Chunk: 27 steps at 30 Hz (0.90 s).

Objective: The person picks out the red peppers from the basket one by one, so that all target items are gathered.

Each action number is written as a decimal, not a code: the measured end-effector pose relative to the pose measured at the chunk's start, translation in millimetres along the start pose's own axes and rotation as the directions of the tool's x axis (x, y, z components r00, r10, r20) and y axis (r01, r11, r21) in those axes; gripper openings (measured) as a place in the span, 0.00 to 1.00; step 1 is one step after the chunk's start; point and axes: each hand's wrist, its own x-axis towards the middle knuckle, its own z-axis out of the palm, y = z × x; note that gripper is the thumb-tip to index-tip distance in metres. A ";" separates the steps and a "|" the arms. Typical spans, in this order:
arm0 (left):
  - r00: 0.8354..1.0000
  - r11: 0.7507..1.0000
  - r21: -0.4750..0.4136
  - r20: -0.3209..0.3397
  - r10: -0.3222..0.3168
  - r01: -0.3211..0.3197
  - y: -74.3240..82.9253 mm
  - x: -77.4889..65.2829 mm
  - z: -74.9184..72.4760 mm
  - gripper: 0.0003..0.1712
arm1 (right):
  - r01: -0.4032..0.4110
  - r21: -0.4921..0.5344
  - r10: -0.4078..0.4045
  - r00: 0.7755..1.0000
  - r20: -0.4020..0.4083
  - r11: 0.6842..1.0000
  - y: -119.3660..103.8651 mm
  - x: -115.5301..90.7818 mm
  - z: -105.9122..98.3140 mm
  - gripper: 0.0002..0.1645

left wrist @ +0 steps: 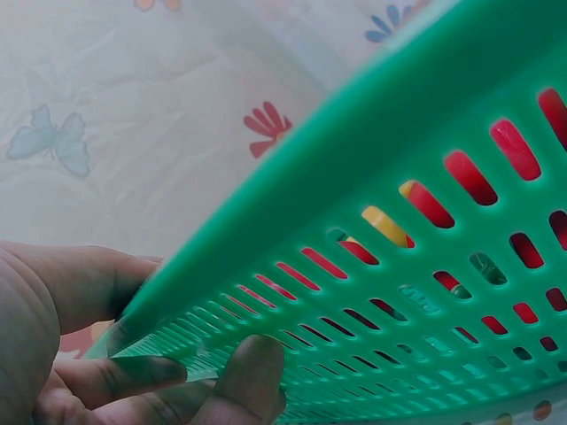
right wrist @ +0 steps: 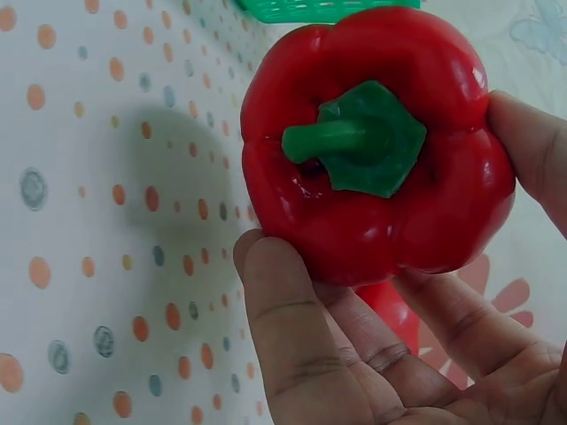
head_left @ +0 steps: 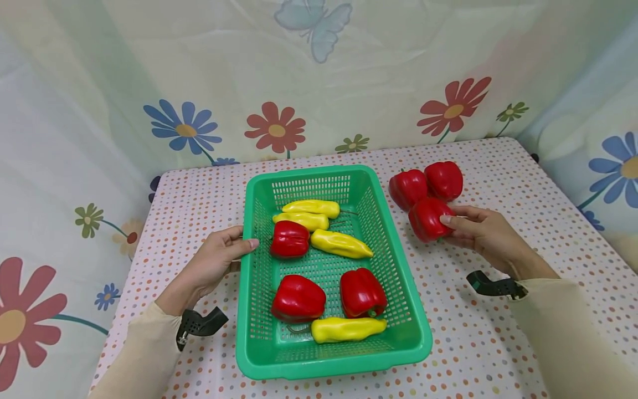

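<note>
My right hand point(head_left: 473, 230) grips a red bell pepper point(head_left: 430, 219) to the right of the basket, thumb on one side and fingers curled round the other. In the right wrist view that bell pepper point(right wrist: 381, 142) shows its green stem, with its shadow on the tablecloth. Behind it are two more red bell peppers point(head_left: 444, 180). My left hand point(head_left: 219, 260) holds the left rim of a green plastic basket point(head_left: 246, 327), thumb over the rim and fingers against the slotted outer wall point(left wrist: 354, 328). Inside the basket lie several long yellow peppers point(head_left: 341, 244) and three red bell peppers point(head_left: 298, 299).
A dotted cloth covers the table point(head_left: 468, 338). Behind and at the sides hangs a curtain point(head_left: 379, 72) with flowers and a butterfly. Each wrist wears a small black camera mount point(head_left: 199, 322).
</note>
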 end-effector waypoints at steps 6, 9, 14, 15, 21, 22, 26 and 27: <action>1.000 1.000 -0.007 0.000 0.005 -0.005 0.4 -1.0 0.8 0.30 | -0.043 0.001 0.043 0.999 0.007 0.999 4.6 0.6 0.9 0.33; 1.000 1.000 -0.003 0.001 0.014 -0.014 0.3 -1.4 0.7 0.30 | -0.049 0.002 0.049 0.999 0.004 0.999 6.2 0.0 2.0 0.33; 1.000 1.000 0.000 -0.002 0.014 -0.014 0.4 -1.8 0.6 0.31 | -0.044 -0.011 0.044 0.999 0.009 0.999 9.0 0.1 4.0 0.45; 1.000 1.000 0.000 -0.001 0.012 -0.012 0.4 -1.8 0.5 0.31 | -0.044 -0.015 0.044 0.999 0.008 0.999 9.4 0.2 4.3 0.46; 1.000 1.000 -0.004 0.007 0.020 -0.020 0.6 -1.7 0.0 0.31 | -0.053 -0.050 0.053 0.999 -0.001 0.997 11.6 2.0 5.7 0.48; 1.000 1.000 -0.004 0.006 0.019 -0.019 0.5 -1.6 -0.1 0.31 | -0.056 -0.054 0.056 0.998 -0.003 0.997 12.1 2.3 5.9 0.49; 1.000 1.000 -0.003 0.007 0.015 -0.015 1.0 -1.9 0.1 0.31 | -0.070 -0.071 0.070 0.998 -0.010 0.995 13.4 2.8 6.4 0.50; 1.000 1.000 -0.002 0.004 0.009 -0.009 1.1 -1.8 0.1 0.31 | -0.074 -0.074 0.074 0.997 -0.012 0.994 13.6 2.9 6.7 0.50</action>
